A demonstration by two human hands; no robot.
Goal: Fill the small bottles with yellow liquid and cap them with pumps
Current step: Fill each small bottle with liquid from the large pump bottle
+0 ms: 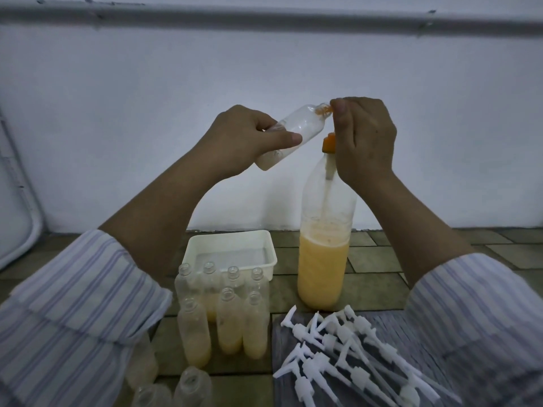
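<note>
The large bottle (323, 254) stood half full of yellow liquid behind the pumps (352, 356). The left hand (235, 139) gripped a small bottle (293, 133), tilted, raised above the surface. The right hand (364, 139) pinched the orange nozzle (324, 110) at its mouth.

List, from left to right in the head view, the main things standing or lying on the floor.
Group of small bottles → large bottle of yellow liquid → pile of white pumps on the grey cloth. The white tray behind the small bottles overlaps them, so it is left out.
</note>
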